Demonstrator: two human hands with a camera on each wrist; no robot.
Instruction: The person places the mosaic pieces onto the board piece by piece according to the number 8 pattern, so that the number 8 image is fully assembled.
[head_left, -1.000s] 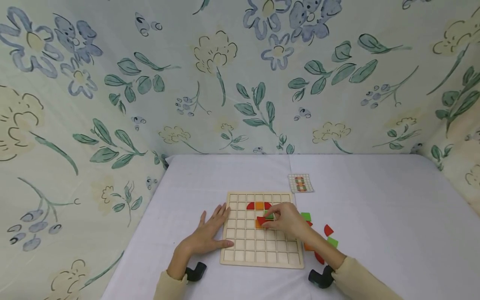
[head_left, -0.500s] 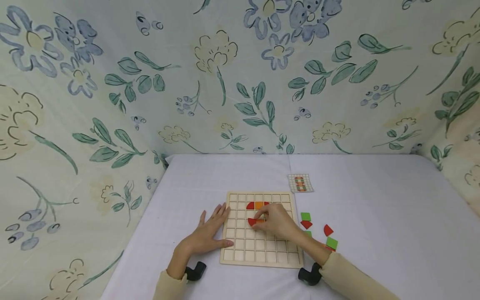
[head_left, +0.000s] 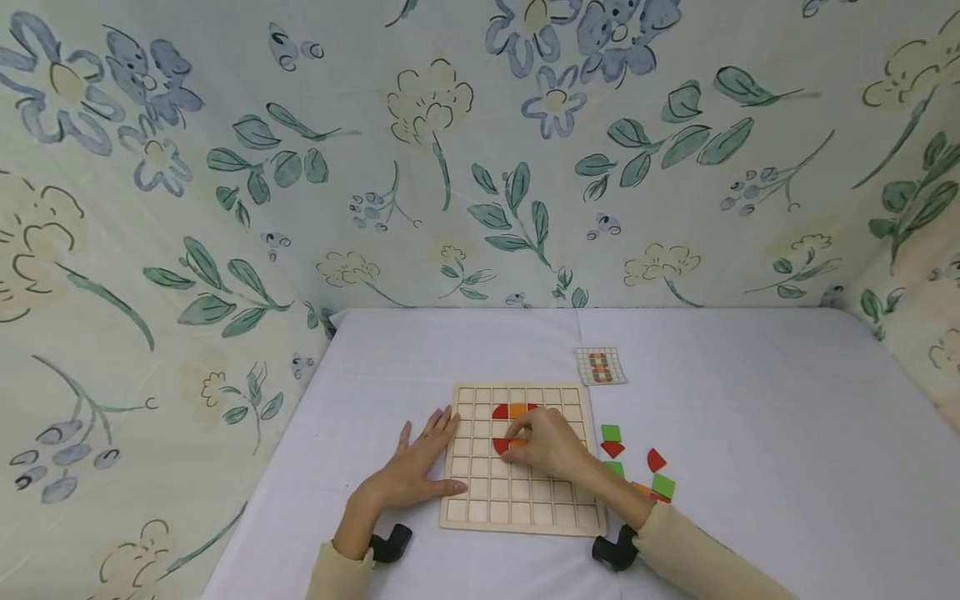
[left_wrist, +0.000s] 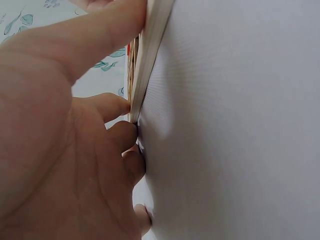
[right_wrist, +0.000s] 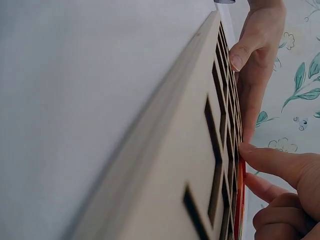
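Observation:
A wooden grid board (head_left: 478,468) lies on the cloth-covered table. My left hand (head_left: 411,473) rests along its left edge, fingers spread and straight, thumb on the near-left cells. Over the middle of the board, my right hand (head_left: 553,446) pinches a red quarter-circle tile (head_left: 500,447) between thumb and index finger, right at a cell. An orange square tile (head_left: 517,444) shows just right of it, partly under the fingers. Farther up the board sit another red quarter-circle tile (head_left: 500,412) and an orange square tile (head_left: 517,411), with one more red tile partly hidden by the hand.
Right of the board lie loose tiles, among them a green square (head_left: 611,433), a red quarter-circle (head_left: 656,460) and another green square (head_left: 663,486). A small pattern card (head_left: 601,367) lies beyond the board's far-right corner. Flowered cloth hangs behind the white table (head_left: 750,400).
My right hand has moved left across the board with the red quarter-circle tile, which now lines up with a cell left of the orange square. My left hand has stayed in place.

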